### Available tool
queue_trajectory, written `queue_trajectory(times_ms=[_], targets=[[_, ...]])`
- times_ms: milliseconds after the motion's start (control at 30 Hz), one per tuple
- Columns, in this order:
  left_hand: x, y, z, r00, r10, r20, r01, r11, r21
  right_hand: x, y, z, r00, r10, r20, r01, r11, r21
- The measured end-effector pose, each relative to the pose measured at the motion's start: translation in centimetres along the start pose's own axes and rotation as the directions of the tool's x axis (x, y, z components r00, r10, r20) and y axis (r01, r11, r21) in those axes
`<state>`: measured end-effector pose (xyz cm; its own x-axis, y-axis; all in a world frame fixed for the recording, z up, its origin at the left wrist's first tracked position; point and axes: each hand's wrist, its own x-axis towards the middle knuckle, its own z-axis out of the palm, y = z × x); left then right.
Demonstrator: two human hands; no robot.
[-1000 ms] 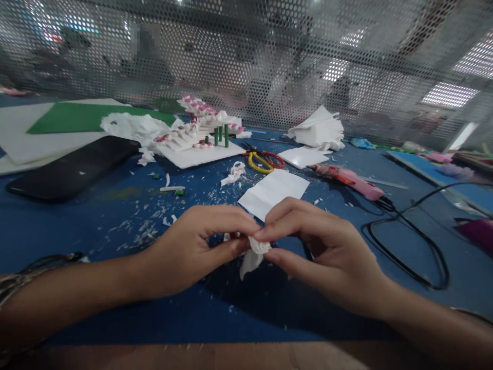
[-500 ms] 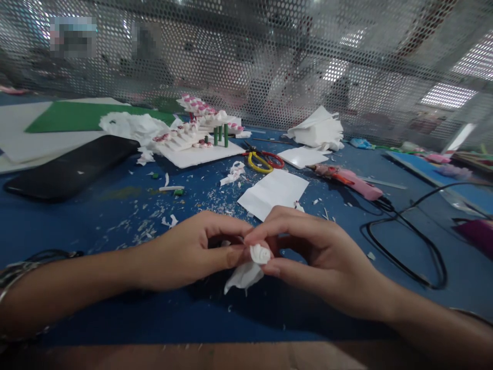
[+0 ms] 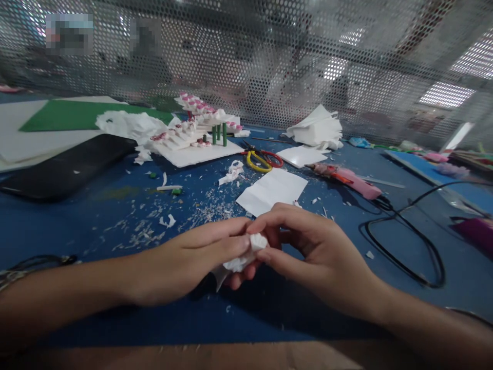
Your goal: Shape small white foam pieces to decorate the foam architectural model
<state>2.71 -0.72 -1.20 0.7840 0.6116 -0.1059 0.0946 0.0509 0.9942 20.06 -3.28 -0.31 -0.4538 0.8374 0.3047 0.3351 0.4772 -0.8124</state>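
Observation:
My left hand (image 3: 192,262) and my right hand (image 3: 311,252) meet low over the blue table (image 3: 96,216). Both pinch a small rolled piece of white tissue (image 3: 246,254) between thumbs and fingertips. The roll's tight end shows at my right fingertips, and its loose tail is tucked under my left fingers. A flat white paper square (image 3: 271,191) lies just beyond my hands.
Behind stand a white foam model (image 3: 200,136) with pink-topped pieces and green posts, scissors (image 3: 262,159), a pink glue gun (image 3: 348,180) with a black cord (image 3: 408,252), a stack of tissue (image 3: 318,131), a black phone (image 3: 65,167) and a perforated metal screen (image 3: 269,61). Paper scraps litter the table.
My left fingers have closed over the hanging tail of the tissue. The roll has been gathered tighter between both hands, which shifted slightly toward me.

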Motion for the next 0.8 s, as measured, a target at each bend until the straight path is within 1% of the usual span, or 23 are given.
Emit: queue_trajectory(times_ms=[167, 400, 500, 600, 800], targets=[[-0.33, -0.32, 0.07, 0.999, 0.027, 0.017, -0.029, 0.991, 0.132, -0.10, 0.05, 0.04, 0.999, -0.040, -0.024, 0.037, 0.994, -0.104], [-0.18, -0.24, 0.27, 0.996, 0.085, 0.008, -0.085, 0.970, 0.229, -0.21, 0.19, 0.08, 0.997, -0.082, 0.002, 0.081, 0.980, -0.183], [-0.06, -0.06, 0.34, 0.996, 0.088, 0.012, -0.088, 0.961, 0.261, -0.17, 0.17, -0.05, 0.997, -0.073, 0.027, 0.076, 0.983, -0.168], [0.01, -0.01, 0.36, 0.996, 0.086, 0.001, -0.083, 0.960, 0.266, -0.12, 0.10, -0.22, 0.997, -0.065, 0.051, 0.071, 0.991, -0.115], [-0.01, 0.26, 0.36, 0.999, 0.030, -0.015, -0.026, 0.970, 0.243, -0.20, -0.17, -0.42, 0.996, -0.041, 0.083, 0.044, 0.999, -0.029]])
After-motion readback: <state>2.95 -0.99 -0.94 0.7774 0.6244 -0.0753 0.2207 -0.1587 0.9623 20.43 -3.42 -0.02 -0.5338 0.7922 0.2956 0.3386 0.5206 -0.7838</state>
